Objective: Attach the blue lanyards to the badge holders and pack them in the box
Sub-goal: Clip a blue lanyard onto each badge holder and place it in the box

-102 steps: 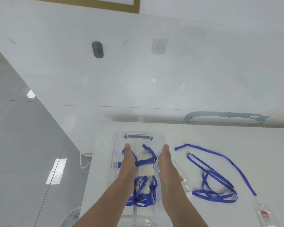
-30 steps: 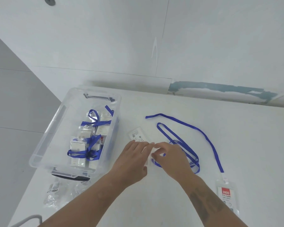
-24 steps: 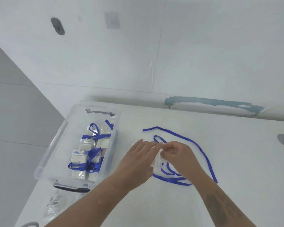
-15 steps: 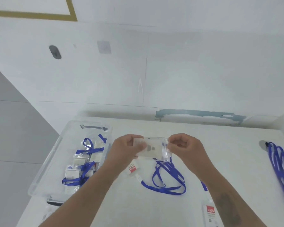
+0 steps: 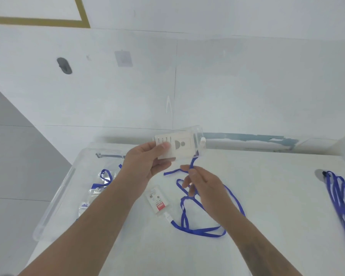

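Note:
My left hand (image 5: 145,162) holds a clear badge holder (image 5: 182,145) up above the table, thumb on its front. A blue lanyard (image 5: 193,163) hangs from the holder's right end, and my right hand (image 5: 201,183) pinches that strap just below it. The rest of the lanyard loops on the white table (image 5: 267,196) under my right hand. A second badge holder (image 5: 157,200) with a red label lies flat on the table, a lanyard (image 5: 197,231) clipped to it. The clear plastic box (image 5: 60,196) at the left holds several badge holders wrapped in blue lanyards.
A bundle of loose blue lanyards (image 5: 341,202) lies at the table's right edge. The white wall (image 5: 227,86) stands right behind the table. Grey floor (image 5: 12,166) shows past the table's left edge.
My left hand has lifted the badge holder higher. My right hand has let go of the holder's right end and dropped down to pinch the lanyard strap.

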Available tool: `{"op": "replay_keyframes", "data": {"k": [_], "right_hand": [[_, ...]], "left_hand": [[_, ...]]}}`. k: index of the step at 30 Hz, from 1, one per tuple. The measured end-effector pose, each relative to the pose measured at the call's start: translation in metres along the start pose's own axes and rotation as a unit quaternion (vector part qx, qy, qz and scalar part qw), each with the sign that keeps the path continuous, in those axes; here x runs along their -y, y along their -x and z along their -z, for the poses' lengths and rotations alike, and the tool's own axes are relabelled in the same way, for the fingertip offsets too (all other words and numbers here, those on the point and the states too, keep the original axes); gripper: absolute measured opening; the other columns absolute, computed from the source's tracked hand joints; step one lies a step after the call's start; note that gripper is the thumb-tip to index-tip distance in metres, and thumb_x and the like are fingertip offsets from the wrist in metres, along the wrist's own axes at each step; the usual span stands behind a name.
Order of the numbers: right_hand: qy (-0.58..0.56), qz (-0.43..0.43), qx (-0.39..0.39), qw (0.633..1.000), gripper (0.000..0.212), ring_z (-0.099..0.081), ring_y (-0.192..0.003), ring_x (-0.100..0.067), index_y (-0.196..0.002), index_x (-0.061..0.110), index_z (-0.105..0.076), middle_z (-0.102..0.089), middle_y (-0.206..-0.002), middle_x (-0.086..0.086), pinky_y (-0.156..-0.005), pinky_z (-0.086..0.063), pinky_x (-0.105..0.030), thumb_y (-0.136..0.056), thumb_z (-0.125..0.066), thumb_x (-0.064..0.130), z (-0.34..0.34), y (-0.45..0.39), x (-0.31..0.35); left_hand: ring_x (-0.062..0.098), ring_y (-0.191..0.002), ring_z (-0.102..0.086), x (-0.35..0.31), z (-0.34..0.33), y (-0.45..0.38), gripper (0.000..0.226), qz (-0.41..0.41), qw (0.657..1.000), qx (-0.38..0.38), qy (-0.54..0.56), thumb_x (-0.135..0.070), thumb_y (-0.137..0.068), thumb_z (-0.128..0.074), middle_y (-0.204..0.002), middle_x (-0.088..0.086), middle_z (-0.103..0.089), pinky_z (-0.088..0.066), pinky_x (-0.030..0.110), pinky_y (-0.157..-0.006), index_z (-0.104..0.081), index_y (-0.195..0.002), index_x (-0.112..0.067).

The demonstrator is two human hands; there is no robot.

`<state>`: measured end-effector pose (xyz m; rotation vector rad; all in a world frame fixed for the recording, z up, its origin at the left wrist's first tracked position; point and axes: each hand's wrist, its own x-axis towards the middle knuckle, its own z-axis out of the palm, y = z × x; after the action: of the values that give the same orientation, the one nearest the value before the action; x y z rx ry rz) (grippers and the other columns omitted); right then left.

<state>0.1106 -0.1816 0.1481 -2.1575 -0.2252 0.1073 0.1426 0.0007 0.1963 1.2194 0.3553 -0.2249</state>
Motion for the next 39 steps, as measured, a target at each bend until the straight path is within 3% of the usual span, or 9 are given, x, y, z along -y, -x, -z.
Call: {"op": "replay_keyframes", "data": {"k": [5, 11, 18, 24, 26, 30, 33, 36, 39], "right_hand": [[0.213, 0.049, 0.125, 0.968, 0.029, -0.055, -0.077, -0.011, -0.110, 0.031, -0.058, -0.062, -0.090, 0.008, -0.069, -0.043, -0.025, -0.105, -0.030, 0.039, -0.009, -0.009, 0.040], [0.301, 0.073, 0.117, 0.944, 0.027, -0.054, -0.075, -0.016, -0.080, 0.026, -0.054, -0.057, -0.078, 0.006, -0.067, -0.044, -0.033, -0.097, -0.043, 0.043, 0.034, -0.039, 0.085], [0.099, 0.036, 0.099, 0.990, 0.019, -0.046, -0.054, -0.006, -0.082, 0.024, -0.074, -0.061, -0.066, 0.006, -0.054, -0.038, -0.018, -0.085, -0.069, 0.042, 0.075, -0.080, 0.079], [-0.121, -0.148, 0.100, 0.976, 0.024, -0.039, -0.055, -0.018, -0.089, 0.010, -0.073, -0.054, -0.077, -0.012, -0.054, -0.034, -0.028, -0.097, -0.051, 0.014, 0.043, -0.077, 0.031], [-0.145, -0.167, 0.121, 0.968, 0.039, -0.031, -0.048, -0.012, -0.075, 0.020, -0.074, -0.053, -0.066, -0.005, -0.049, -0.026, -0.023, -0.099, -0.044, 0.014, 0.021, -0.063, 0.025], [-0.038, -0.106, 0.144, 0.983, 0.034, -0.042, -0.053, -0.003, -0.089, 0.033, -0.070, -0.052, -0.069, 0.015, -0.053, -0.032, -0.015, -0.102, -0.039, 0.038, -0.004, -0.025, 0.035], [0.125, -0.017, 0.172, 0.977, 0.032, -0.054, -0.079, -0.001, -0.093, 0.032, -0.064, -0.056, -0.083, 0.015, -0.068, -0.041, -0.018, -0.103, -0.035, 0.042, 0.000, -0.013, 0.051], [0.224, 0.034, 0.140, 0.964, 0.031, -0.055, -0.085, -0.012, -0.086, 0.026, -0.062, -0.057, -0.087, 0.008, -0.078, -0.046, -0.032, -0.100, -0.041, 0.045, 0.022, -0.024, 0.065], [0.195, 0.054, 0.103, 0.974, 0.016, -0.058, -0.086, -0.002, -0.092, 0.032, -0.071, -0.065, -0.091, 0.015, -0.080, -0.048, -0.028, -0.093, -0.056, 0.039, 0.048, -0.044, 0.066]], "left_hand": [[0.018, -0.077, -0.075, 0.006, -0.004, -0.008, 0.011, -0.043, 0.992, -0.060, -0.103, -0.016, -0.089, -0.071, -0.092, 0.007, -0.078, -0.060, 0.029, -0.076, -0.075, -0.097, -0.009], [0.012, -0.064, -0.070, 0.013, 0.002, -0.006, 0.009, -0.089, 0.966, -0.082, -0.229, -0.018, -0.089, -0.071, -0.071, 0.002, -0.076, -0.060, 0.024, -0.068, -0.076, -0.082, -0.015], [0.021, -0.080, -0.075, 0.009, 0.012, 0.009, 0.013, -0.026, 0.976, 0.003, -0.217, -0.022, -0.086, -0.073, -0.087, 0.002, -0.078, -0.060, 0.032, -0.078, -0.075, -0.095, -0.013], [0.017, -0.079, -0.072, -0.004, 0.013, 0.011, 0.024, -0.013, 0.998, 0.052, -0.027, -0.022, -0.080, -0.071, -0.098, 0.010, -0.076, -0.059, 0.024, -0.069, -0.073, -0.100, -0.008], [0.019, -0.080, -0.072, -0.007, 0.013, 0.005, 0.018, -0.010, 0.999, 0.020, 0.024, -0.019, -0.083, -0.071, -0.099, 0.011, -0.076, -0.061, 0.027, -0.074, -0.073, -0.097, -0.008], [0.020, -0.082, -0.074, -0.006, 0.012, -0.005, 0.014, -0.041, 0.996, -0.076, -0.033, -0.016, -0.088, -0.072, -0.095, 0.011, -0.077, -0.060, 0.030, -0.079, -0.074, -0.097, -0.006], [0.015, -0.069, -0.073, 0.001, 0.013, -0.007, 0.003, -0.067, 0.980, -0.126, -0.141, -0.014, -0.088, -0.072, -0.083, 0.005, -0.078, -0.062, 0.026, -0.071, -0.075, -0.088, -0.013], [0.022, -0.075, -0.073, 0.011, 0.018, -0.006, 0.005, -0.064, 0.971, -0.108, -0.201, -0.016, -0.087, -0.073, -0.081, 0.006, -0.077, -0.062, 0.034, -0.076, -0.076, -0.087, -0.012], [0.021, -0.077, -0.074, 0.017, 0.023, -0.002, 0.006, -0.050, 0.969, -0.078, -0.227, -0.019, -0.087, -0.073, -0.079, 0.003, -0.077, -0.061, 0.032, -0.075, -0.076, -0.089, -0.014]]}}
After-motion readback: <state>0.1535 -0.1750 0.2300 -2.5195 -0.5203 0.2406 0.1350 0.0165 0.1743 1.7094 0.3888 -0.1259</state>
